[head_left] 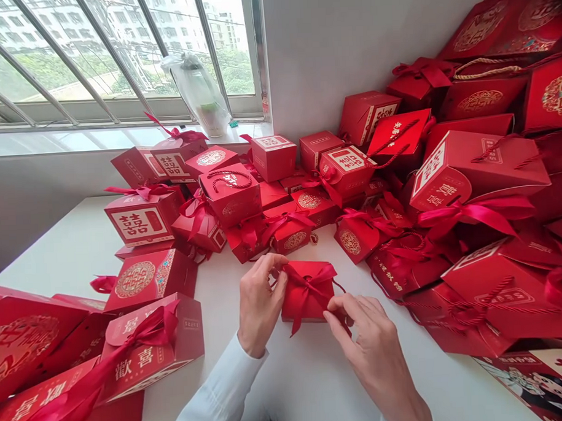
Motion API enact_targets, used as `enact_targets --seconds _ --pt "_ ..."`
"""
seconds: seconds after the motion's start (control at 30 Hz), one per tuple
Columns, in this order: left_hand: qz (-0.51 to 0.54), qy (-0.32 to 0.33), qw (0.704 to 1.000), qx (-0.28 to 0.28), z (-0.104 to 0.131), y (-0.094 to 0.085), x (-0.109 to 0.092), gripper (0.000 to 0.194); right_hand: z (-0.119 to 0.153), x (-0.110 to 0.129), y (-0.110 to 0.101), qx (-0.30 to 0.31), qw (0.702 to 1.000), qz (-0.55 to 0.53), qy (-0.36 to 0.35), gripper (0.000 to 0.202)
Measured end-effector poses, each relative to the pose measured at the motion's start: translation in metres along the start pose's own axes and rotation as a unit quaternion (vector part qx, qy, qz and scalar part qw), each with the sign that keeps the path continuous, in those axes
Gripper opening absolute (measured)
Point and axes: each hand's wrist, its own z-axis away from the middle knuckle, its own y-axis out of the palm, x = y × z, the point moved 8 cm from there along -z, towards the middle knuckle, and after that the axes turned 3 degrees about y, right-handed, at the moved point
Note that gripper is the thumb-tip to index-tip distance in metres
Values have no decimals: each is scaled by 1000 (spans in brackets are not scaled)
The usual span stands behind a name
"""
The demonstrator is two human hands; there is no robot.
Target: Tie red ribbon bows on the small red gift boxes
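A small red gift box (pixel 288 308) stands on the white table in front of me, with a dark red satin ribbon (pixel 308 285) tied in a bow across its top. My left hand (pixel 263 302) is at the box's left edge, thumb and forefinger pinched on the bow's left loop. At the lower right, my right hand (pixel 372 335) is closed, its thumb and fingertips pinching the ribbon's right end beside the box. The tips of its other fingers are partly hidden. A thin dark cord shows at the box's right side.
Red gift boxes are heaped along the back, among them a box with a white label (pixel 136 225). More boxes (pixel 482 166) pile high against the right wall, and others (pixel 152 347) lie at left. On the sill by the barred window stands a cup in a plastic bag (pixel 206 105).
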Motion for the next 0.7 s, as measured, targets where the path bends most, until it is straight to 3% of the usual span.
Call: enact_targets --seconds 0.13,0.27,0.37,0.5,0.6,0.7 --pt "-1 2 1000 14 0 1 3 14 7 10 -2 26 996 34 -78 17" --pt "24 -3 998 54 -3 -3 8 19 19 10 2 195 972 -4 -128 9" --pt "54 3 996 73 -6 -19 5 31 28 -12 0 299 951 -31 -73 6" --pt "42 89 989 110 -10 -36 -25 27 30 -64 -5 285 957 6 60 5" --pt "-26 161 963 214 -4 -15 -47 54 32 -91 4 282 952 36 116 10" --pt "-111 188 935 279 2 15 -48 93 29 -101 14 288 948 40 126 5"
